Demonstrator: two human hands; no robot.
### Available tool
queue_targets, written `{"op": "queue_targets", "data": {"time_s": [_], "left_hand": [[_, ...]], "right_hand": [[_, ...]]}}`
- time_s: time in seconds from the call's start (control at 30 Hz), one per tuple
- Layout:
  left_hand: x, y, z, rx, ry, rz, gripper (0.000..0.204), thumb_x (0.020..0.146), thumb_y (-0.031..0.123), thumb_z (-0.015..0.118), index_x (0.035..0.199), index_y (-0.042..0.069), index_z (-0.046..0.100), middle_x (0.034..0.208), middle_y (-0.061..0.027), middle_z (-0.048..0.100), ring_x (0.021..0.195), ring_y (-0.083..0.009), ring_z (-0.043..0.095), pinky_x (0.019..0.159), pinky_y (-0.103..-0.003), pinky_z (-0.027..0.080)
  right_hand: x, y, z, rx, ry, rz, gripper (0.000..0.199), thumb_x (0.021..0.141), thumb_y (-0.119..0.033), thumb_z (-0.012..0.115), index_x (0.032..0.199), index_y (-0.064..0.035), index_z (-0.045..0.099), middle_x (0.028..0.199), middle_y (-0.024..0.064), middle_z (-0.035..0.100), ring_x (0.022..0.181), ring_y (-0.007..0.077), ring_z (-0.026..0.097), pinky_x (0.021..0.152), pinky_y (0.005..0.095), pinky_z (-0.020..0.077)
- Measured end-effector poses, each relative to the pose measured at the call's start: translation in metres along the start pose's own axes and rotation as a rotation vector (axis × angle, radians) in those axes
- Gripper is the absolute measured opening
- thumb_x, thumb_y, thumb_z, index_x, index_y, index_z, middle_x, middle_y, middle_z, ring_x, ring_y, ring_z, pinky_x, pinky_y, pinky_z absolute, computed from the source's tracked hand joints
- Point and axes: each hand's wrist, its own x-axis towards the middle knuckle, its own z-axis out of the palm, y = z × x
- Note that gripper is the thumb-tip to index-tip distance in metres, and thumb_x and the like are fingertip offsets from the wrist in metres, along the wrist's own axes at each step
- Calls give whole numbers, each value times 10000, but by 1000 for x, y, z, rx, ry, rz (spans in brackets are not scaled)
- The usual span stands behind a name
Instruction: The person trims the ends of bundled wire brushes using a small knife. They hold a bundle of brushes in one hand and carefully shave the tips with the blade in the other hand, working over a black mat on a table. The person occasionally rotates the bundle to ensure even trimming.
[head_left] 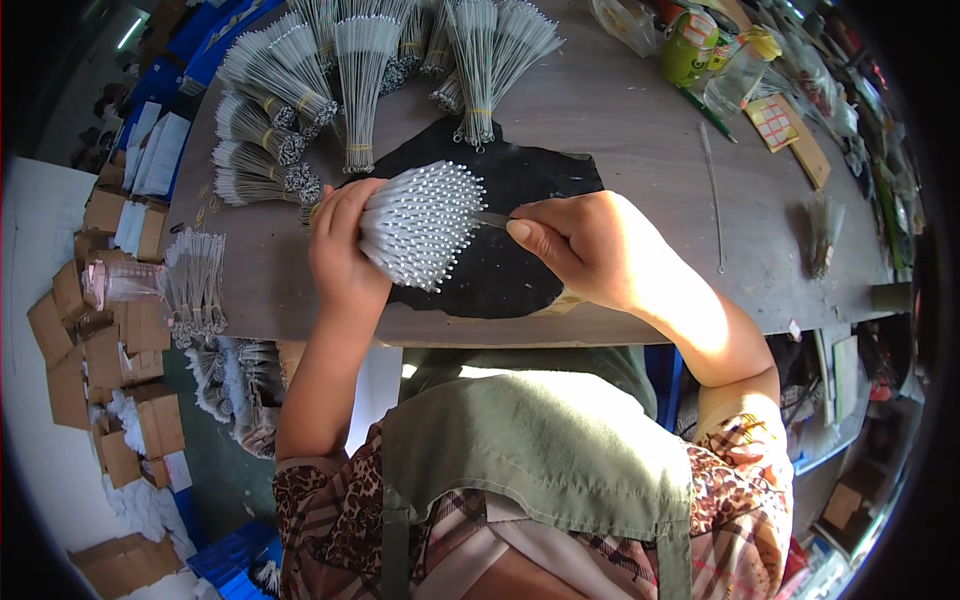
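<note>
My left hand [345, 240] is wrapped round a thick bundle of thin wire brushes [420, 225]. Their white tips fan out toward the right. Between the thumb and fingers of my right hand [580, 245] is pinched a thin, flat metal blade [490, 219]. The blade's far end meets the edge of the brush tips; whether it goes in among them I cannot tell. Under both hands lies a black mat [530, 180] on the brown table [640, 130].
More banded brush bundles [365, 80] crowd the table's far left. A single looped wire brush [712, 200] lies to the right, near a green can [690, 48], a wooden strip [808, 155] and a small bundle [825, 235]. Cardboard boxes [105, 360] stand at the left.
</note>
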Motion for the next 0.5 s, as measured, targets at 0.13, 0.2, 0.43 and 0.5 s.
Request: {"op": "queue_targets", "data": {"time_s": [0.13, 0.2, 0.43, 0.5], "left_hand": [[1, 2, 0, 14, -1, 16, 365, 649, 81, 686, 1004, 68, 602, 939, -82, 631, 919, -272, 582, 974, -437, 365], [2, 2, 0, 16, -12, 11, 360, 652, 86, 684, 1003, 67, 601, 939, -82, 630, 919, -273, 582, 975, -439, 363], [2, -2, 2, 51, -22, 34, 341, 672, 97, 670, 1004, 65, 600, 941, -91, 628, 923, -285, 581, 978, -440, 360], [3, -2, 0, 54, -27, 45, 341, 676, 98, 668, 1008, 64, 598, 943, -93, 627, 926, -287, 579, 977, -439, 360]], "right_hand": [[1, 0, 1, -2, 7, 6, 348, 907, -347, 523, 954, -31, 660, 682, 164, 605, 606, 324, 591, 564, 355, 467], [0, 4, 5, -2, 95, -56, 303, 889, -321, 546, 888, -44, 669, 604, 163, 568, 553, 329, 568, 522, 369, 452], [2, 10, 10, -156, 226, -182, 319, 876, -330, 542, 767, -50, 649, 535, 148, 543, 529, 336, 565, 498, 390, 455], [2, 8, 8, -190, 204, -184, 330, 875, -338, 538, 751, -50, 642, 529, 142, 541, 527, 336, 566, 494, 391, 459]]}}
